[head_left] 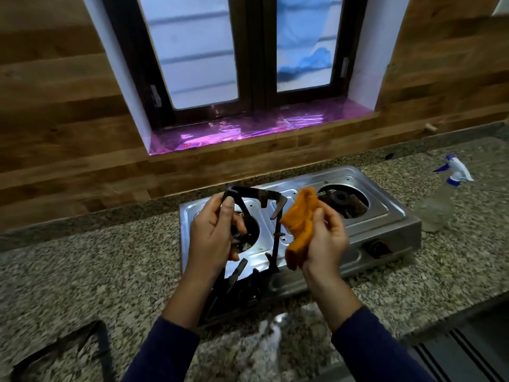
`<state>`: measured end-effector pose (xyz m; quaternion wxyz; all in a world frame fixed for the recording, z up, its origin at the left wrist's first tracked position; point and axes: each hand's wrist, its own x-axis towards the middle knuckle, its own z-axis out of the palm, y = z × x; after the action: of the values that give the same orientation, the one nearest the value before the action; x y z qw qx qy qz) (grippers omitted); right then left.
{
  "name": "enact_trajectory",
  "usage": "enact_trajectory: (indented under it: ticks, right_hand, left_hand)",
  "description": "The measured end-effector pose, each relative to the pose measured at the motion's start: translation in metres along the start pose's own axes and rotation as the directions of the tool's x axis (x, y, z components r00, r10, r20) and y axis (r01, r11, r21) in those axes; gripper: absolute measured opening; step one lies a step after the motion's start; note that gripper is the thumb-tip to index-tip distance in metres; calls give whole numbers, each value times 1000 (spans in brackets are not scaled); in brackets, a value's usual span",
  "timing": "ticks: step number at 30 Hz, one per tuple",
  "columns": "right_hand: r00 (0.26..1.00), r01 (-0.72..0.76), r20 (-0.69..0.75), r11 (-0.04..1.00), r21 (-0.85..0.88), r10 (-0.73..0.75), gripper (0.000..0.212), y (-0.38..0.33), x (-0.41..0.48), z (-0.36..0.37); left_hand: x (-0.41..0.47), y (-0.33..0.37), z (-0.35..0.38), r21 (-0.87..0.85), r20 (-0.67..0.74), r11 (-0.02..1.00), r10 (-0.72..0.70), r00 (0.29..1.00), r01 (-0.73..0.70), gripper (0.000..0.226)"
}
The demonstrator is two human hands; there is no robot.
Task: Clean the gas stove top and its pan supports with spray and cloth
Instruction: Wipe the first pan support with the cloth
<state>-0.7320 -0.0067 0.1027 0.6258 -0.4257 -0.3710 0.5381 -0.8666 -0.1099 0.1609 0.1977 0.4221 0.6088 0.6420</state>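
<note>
A steel two-burner gas stove (385,216) sits on the granite counter. My left hand (212,232) grips a black square pan support (256,197), held tilted above the stove's left burner. My right hand (325,238) grips a bunched orange cloth (298,221) close to the support's right side. A second black pan support (68,351) lies flat on the counter at the lower left. The spray bottle (443,197), clear with a blue and white trigger, stands on the counter right of the stove. The right burner (341,201) is uncovered.
A wood-panelled wall and a window with a purple-lined sill (248,130) rise behind the stove. A sink edge (468,340) shows at the lower right. A wet patch (275,329) lies on the speckled granite counter (82,266) between my forearms.
</note>
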Motion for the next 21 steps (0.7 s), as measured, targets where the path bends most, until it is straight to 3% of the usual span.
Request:
enact_trajectory:
  ticks: [2,4,7,8,10,12,16,18,21]
  right_hand:
    - [959,-255,-86,954,158,270,11,1,20,-11]
    - [899,-438,45,898,44,436,25,2,32,-16]
    - [671,-636,358,752,-171,649,53,-5,24,-11]
    - [646,-624,422,758,-189,637,57,-8,18,-7]
    - [760,-525,367,840,-138,536,52,-16,8,5]
    - [859,-353,350,928,-123,373,50,-25,7,4]
    - [866,14,483,960,-278,127,56,-51,14,7]
    - [844,152,533,928,-340,57,53,-72,19,7]
    - [805,203,592,918,-340,41,50,-107,26,9]
  left_hand:
    - [-2,-3,-1,-33,-7,999,-9,1000,9,21]
    - [0,-5,-1,-97,-4,995,-18,1000,18,20]
    - [4,-11,1,-160,-5,987,-28,1000,27,21]
    - [3,-13,-1,-180,-18,983,-39,999,35,22]
    - [13,-18,-7,-207,3,977,-57,998,57,23]
    - [14,-28,-6,-206,-69,977,-62,996,46,27]
    - [24,-38,-18,-190,-131,982,-23,991,-3,33]
    - [33,-40,-32,-90,-20,991,94,995,-95,33]
    - [43,-35,-48,-54,303,991,133,944,-122,31]
